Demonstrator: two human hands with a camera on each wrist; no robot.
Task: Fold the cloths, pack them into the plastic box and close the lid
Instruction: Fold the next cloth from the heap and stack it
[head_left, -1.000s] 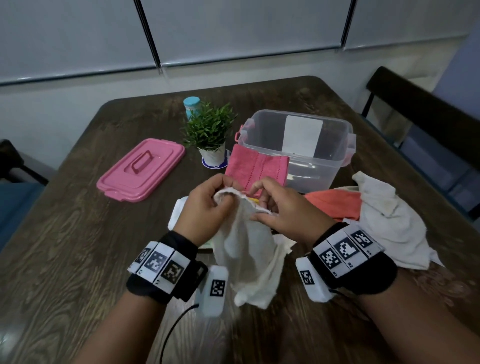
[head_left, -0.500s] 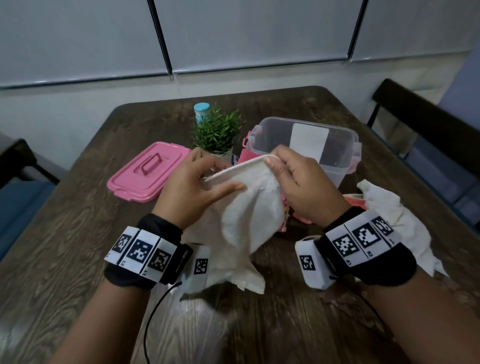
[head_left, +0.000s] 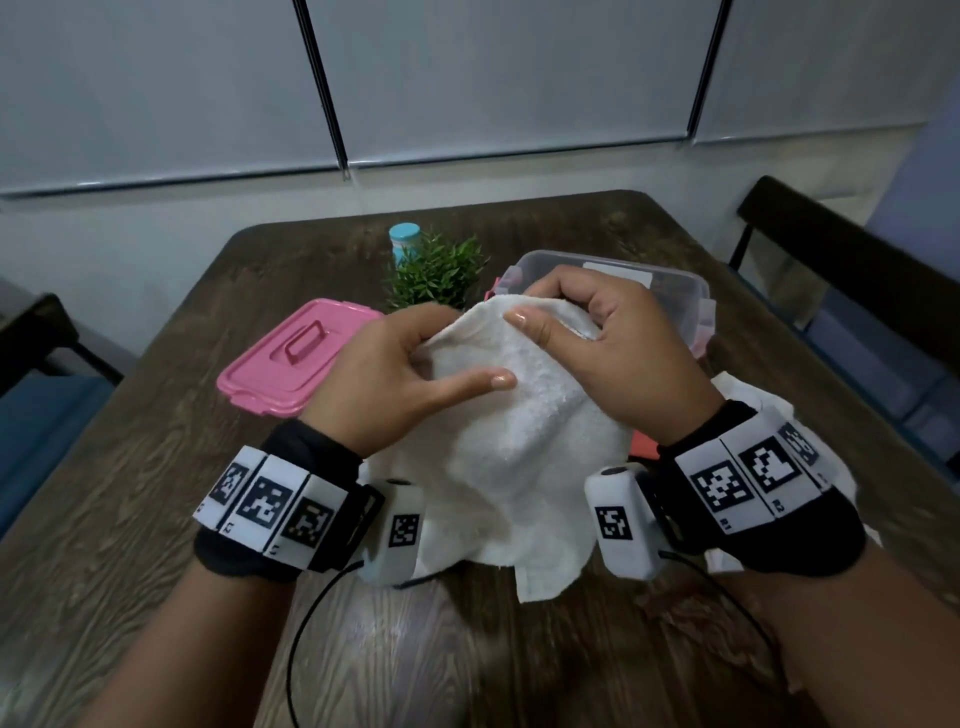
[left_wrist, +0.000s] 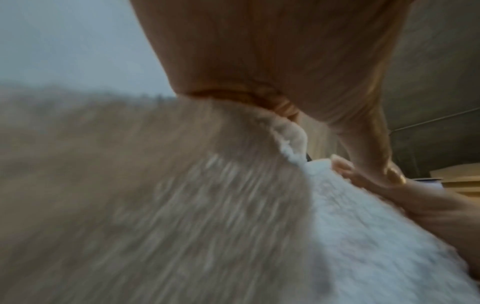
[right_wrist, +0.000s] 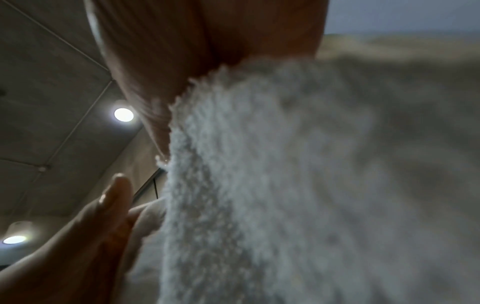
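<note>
pink lid (head_left: 298, 356) lies flat at table (head_left: 156, 519) left. left hand (head_left: 384, 379) and right hand (head_left: 608, 353) pinch the raised white cloth (head_left: 519, 441), fingers clamped on its top edge. plastic box (head_left: 675, 291) open behind.

The white cloth (head_left: 524, 441) and both hands hide most of the plastic box (head_left: 680, 291) and the plant's pot. An orange cloth (head_left: 644, 447) barely shows near the table's right edge. Both wrist views are blurred.
</note>
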